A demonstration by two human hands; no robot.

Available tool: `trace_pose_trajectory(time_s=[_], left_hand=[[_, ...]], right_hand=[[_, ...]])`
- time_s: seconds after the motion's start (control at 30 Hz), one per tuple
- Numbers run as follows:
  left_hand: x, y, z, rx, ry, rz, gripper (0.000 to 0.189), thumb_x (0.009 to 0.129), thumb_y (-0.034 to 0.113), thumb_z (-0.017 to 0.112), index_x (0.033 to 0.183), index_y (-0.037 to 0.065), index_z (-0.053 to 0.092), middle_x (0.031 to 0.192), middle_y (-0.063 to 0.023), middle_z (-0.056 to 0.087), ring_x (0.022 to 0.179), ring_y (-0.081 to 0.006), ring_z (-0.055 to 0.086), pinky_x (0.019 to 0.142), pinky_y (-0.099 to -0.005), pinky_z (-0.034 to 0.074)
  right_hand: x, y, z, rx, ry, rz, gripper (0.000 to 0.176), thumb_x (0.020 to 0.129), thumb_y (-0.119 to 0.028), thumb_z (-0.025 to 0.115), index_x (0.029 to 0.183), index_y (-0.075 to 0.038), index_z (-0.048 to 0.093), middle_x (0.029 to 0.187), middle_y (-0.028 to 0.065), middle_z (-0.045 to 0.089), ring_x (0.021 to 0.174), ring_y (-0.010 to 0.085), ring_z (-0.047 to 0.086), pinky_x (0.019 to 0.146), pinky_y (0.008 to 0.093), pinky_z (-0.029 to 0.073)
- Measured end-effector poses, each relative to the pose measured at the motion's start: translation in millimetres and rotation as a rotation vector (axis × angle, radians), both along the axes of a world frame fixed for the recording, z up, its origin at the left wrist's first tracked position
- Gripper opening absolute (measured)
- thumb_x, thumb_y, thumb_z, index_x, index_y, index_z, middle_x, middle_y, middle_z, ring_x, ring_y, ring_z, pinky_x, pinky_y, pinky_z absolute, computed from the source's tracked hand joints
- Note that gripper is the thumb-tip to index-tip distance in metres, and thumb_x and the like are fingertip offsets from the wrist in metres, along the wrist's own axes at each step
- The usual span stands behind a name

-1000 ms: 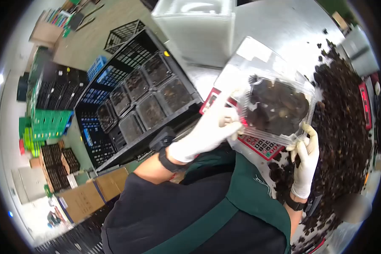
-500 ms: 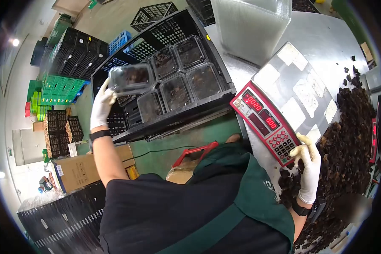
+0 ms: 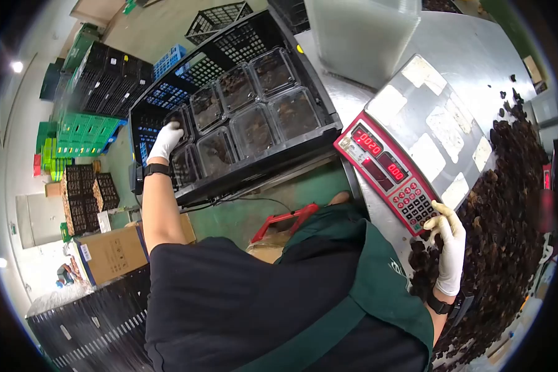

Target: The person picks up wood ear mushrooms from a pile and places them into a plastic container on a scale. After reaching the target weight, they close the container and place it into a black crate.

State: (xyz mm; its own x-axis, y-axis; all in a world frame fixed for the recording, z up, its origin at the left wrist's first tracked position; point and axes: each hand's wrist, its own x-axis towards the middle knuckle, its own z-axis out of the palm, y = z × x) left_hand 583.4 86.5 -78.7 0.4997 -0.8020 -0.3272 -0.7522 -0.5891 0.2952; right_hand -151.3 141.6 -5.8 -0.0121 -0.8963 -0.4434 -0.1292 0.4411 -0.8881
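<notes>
My left hand (image 3: 167, 140), in a white glove, reaches into the black crate (image 3: 227, 181). Its curled fingers grip the edge of a clear plastic box (image 3: 181, 118) with dark contents, low among several similar boxes (image 3: 254, 130) in two rows. The fingertips are partly hidden. By the keypad corner of the red electronic scale (image 3: 378, 162) is my right hand (image 3: 447, 239), also gloved. Its fingers are bent loosely and apart, with nothing visible in them. Red digits glow on the scale, and its metal plate (image 3: 437, 127) carries pale patches.
Dark, dried-looking pieces (image 3: 508, 211) are heaped on the metal table (image 3: 471, 46) right of the scale. A tall stack of clear plastic containers (image 3: 363, 40) stands behind it. Stacked crates (image 3: 87, 133), a cardboard box (image 3: 111, 253) and a red-framed item (image 3: 283, 222) are around the floor.
My left hand has lowered the clear plastic box from above the crate down among the others. My right hand stays by the scale's corner. The view has shifted slightly.
</notes>
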Motion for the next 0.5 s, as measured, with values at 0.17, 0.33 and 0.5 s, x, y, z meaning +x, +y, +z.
trace_pose_trajectory(time_s=[0.17,0.33,0.5], left_hand=[[-176.1,-125.6,86.1,-0.938,0.213,-0.446,0.048,0.093,0.009,0.065,0.14,0.004,0.056,0.137,-0.0139,0.061,0.124,-0.0253,0.06,0.106,-0.0373,0.045],[-366.7,-175.4,182.8,-1.187,-0.261,-1.129,0.052,0.092,0.014,0.069,0.141,0.006,0.054,0.135,-0.0161,0.061,0.125,-0.0366,0.055,0.109,-0.0396,0.042],[-384.7,-237.3,167.2,-0.669,0.067,-1.019,0.02,0.095,0.005,0.063,0.113,-0.002,0.069,0.098,-0.0095,0.072,0.095,-0.0152,0.066,0.09,-0.0284,0.05]], right_hand=[[-6.8,10.9,9.2,0.001,-0.017,-0.055,0.031,0.101,-0.01,0.049,0.124,0.004,0.065,0.084,0.0067,0.068,0.064,0.0067,0.052,0.059,0.0202,0.043],[-16.9,24.8,10.2,-0.053,-0.128,-0.091,0.03,0.103,-0.014,0.052,0.125,0.001,0.064,0.087,0.0039,0.068,0.067,0.0053,0.051,0.062,0.0207,0.043],[-37.1,85.5,-19.8,-0.037,-0.13,-0.285,0.03,0.101,-0.015,0.054,0.126,-0.002,0.066,0.088,0.0017,0.07,0.074,0.0066,0.059,0.068,0.0232,0.047]])
